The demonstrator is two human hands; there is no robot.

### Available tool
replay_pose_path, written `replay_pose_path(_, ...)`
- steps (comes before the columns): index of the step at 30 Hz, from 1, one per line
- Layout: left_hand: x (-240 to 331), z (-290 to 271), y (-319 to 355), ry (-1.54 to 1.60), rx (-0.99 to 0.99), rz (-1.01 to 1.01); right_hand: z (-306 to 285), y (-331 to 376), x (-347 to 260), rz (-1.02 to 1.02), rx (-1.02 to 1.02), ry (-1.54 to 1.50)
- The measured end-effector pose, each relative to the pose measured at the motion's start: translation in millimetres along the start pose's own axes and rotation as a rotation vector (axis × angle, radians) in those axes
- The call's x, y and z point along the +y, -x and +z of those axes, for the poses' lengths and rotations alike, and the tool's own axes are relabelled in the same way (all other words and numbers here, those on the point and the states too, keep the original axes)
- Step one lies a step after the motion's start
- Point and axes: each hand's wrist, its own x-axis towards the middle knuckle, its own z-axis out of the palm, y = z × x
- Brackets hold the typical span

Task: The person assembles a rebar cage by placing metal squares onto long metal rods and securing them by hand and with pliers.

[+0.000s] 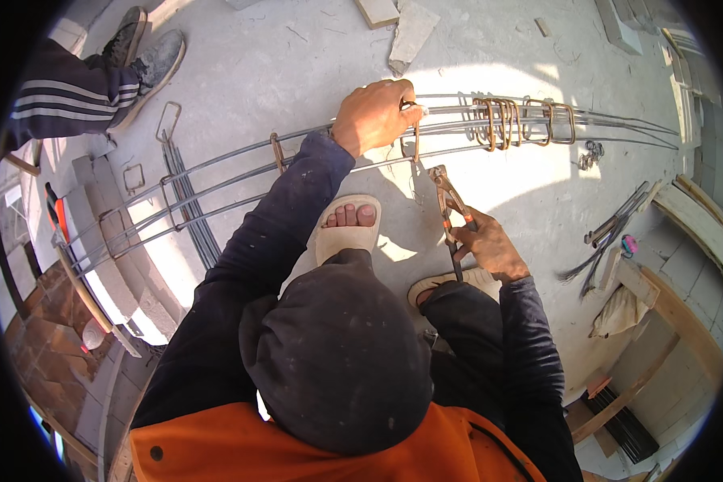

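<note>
A long cage of thin steel bars [241, 173] runs from left to right in front of me, with rusty square stirrups around the bars. My left hand [375, 117] curls over the far side of the cage, its fingers closed at the top of one stirrup [410, 145]. In my right hand [490, 244] are rusty pincers [445, 193] with orange on the handles. Their jaws point at the cage but stay apart from it, just below that stirrup. Several bunched stirrups [502, 124] hang on the bars farther right.
Another person's leg [72, 100] and shoes are at the far left. Loose bars [186, 201] lie under the cage near pale blocks [128, 249]. To the right are a bundle of tie wire [598, 249], small wire coils [591, 154] and timber boards [683, 321]. Broken slabs [412, 36] lie beyond.
</note>
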Motion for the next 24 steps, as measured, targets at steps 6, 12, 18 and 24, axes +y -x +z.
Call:
replay_pose_path(6,-3.3,3.5,2.4,-0.008,0.06,0.058,9.6,7.9,-24.0,-0.142,0.356,0.795)
replay_pose_path(12,-2.7,4.0,2.4,0.002,0.04,0.039,15.3,13.6,-41.6,-0.133,0.426,0.935)
replay_pose_path(18,-4.7,7.3,1.2,0.0,0.064,0.057,17.6,7.3,-44.5,-0.152,0.405,0.858)
replay_pose_path(24,-2.9,5.2,1.1,-0.054,0.075,0.064,-10.6,-15.3,-34.4,0.025,0.08,0.554)
